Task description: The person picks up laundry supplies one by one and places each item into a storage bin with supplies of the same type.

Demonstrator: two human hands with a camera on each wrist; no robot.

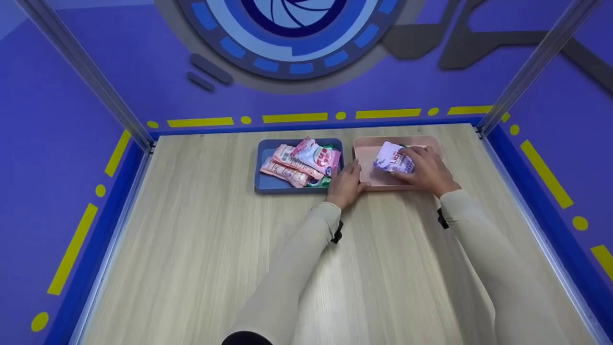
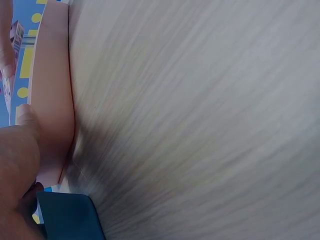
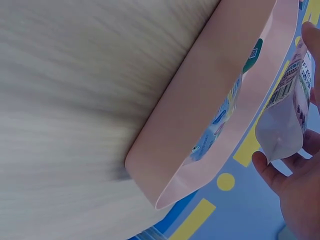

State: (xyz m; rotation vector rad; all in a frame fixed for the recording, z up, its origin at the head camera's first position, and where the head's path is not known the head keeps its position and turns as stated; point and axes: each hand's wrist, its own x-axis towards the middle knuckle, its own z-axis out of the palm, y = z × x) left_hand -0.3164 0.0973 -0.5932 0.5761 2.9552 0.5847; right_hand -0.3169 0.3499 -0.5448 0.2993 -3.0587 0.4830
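Observation:
My right hand (image 1: 426,167) grips a purple packet (image 1: 393,158) printed "Liby" and holds it over the pink tray (image 1: 366,143). In the right wrist view the packet (image 3: 282,125) hangs above the tray rim, with thumb and fingers round it. A blue-and-green packet (image 3: 217,122) lies inside the pink tray, mostly hidden by its wall. My left hand (image 1: 345,186) holds the near left corner of the pink tray, between the two trays. Its thumb touches the outer wall (image 2: 52,90) in the left wrist view; its other fingers are partly hidden.
Left of my left hand, a blue tray (image 1: 265,187) bears several pink and white packets (image 1: 306,160) with green ones beneath. Both trays stand on a wood-grain table (image 1: 206,239), toward its back edge. Blue printed walls (image 1: 287,108) enclose the back and both sides.

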